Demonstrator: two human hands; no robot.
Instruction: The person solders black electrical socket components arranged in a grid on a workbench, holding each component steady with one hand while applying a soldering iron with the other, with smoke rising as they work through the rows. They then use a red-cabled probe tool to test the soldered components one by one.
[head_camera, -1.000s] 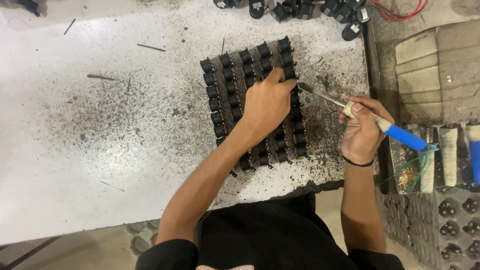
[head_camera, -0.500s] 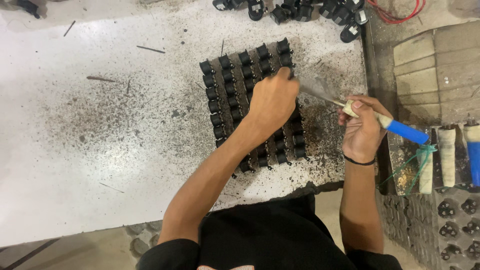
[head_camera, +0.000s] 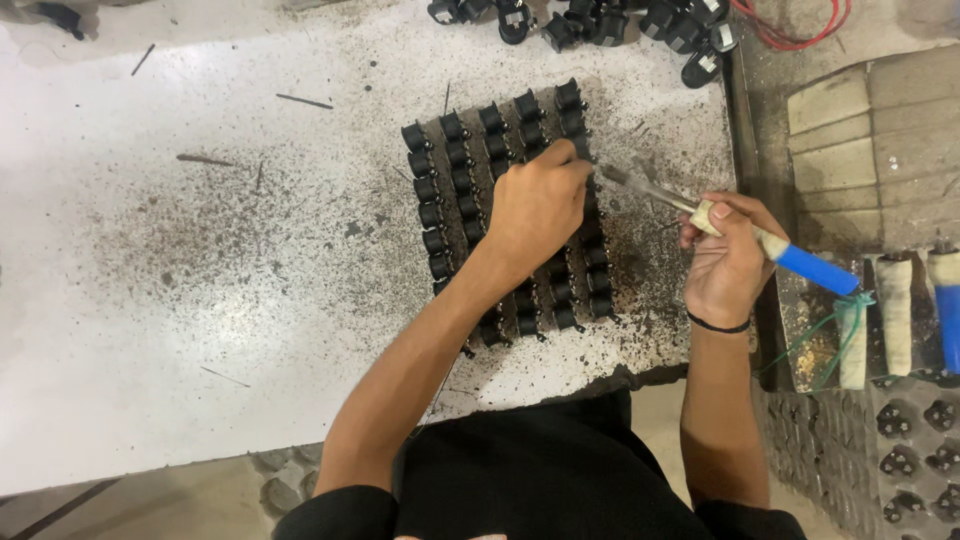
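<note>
Left hand: the left hand (head_camera: 537, 205) lies curled on the block of black parts (head_camera: 455, 190); whether it pinches anything I cannot tell.
Right hand: the right hand (head_camera: 725, 255) is closed around the blue-handled soldering iron (head_camera: 730, 225), tip pointing to 10 o'clock.
Change: the left hand has crept towards 12 o'clock, meeting the tip at a row further up.
Counter: the counter (head_camera: 200, 260) is white and speckled.

A blue-handled soldering iron (head_camera: 740, 232) lay tilted, tip toward ten o'clock, meeting a rack of small black parts (head_camera: 470, 190) standing in rows at centre.
</note>
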